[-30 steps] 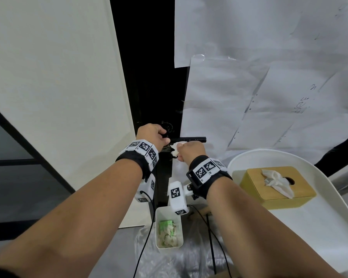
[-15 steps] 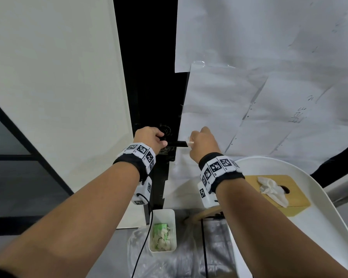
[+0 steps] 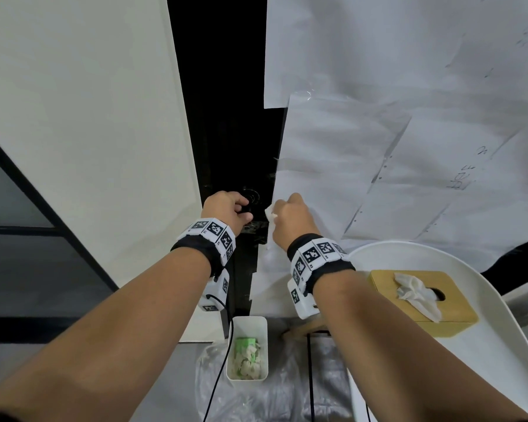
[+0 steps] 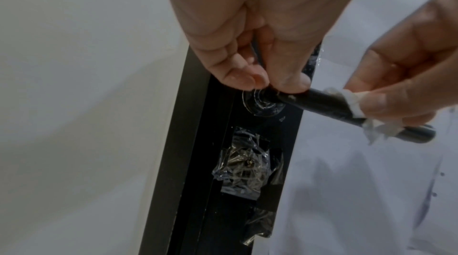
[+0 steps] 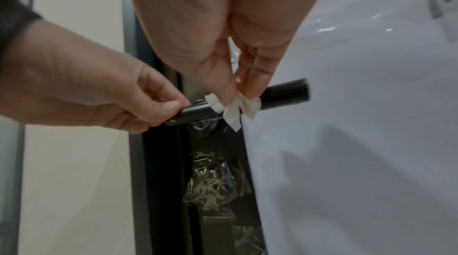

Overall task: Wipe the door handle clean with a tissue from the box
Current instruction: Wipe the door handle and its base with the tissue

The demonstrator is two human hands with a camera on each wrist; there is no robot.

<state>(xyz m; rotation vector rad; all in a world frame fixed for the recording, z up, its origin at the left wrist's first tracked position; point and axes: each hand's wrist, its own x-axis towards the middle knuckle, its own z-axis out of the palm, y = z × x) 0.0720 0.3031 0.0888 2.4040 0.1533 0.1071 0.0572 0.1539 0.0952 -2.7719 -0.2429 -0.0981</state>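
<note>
The black door handle (image 4: 319,102) sticks out to the right from the dark door edge. My left hand (image 3: 226,208) pinches its base by the round rosette (image 4: 262,102) with thumb and fingers. My right hand (image 3: 290,214) holds a small white tissue (image 5: 233,111) wrapped round the middle of the door handle (image 5: 285,93), whose free end shows beyond the fingers. The left wrist view shows the tissue (image 4: 354,106) bunched under the right hand (image 4: 386,102). In the head view the hands hide the handle, and only a corner of tissue (image 3: 269,213) shows.
A yellow tissue box (image 3: 457,312) with a tissue poking out stands on a white round table (image 3: 500,360) at the right. Below the hands a white bin (image 3: 247,322) of used wipes sits on a plastic sheet (image 3: 281,397). Paper sheets cover the door.
My right hand slid the tissue out toward the handle's free end, then back toward the left hand. The left hand kept its hold at the base.
</note>
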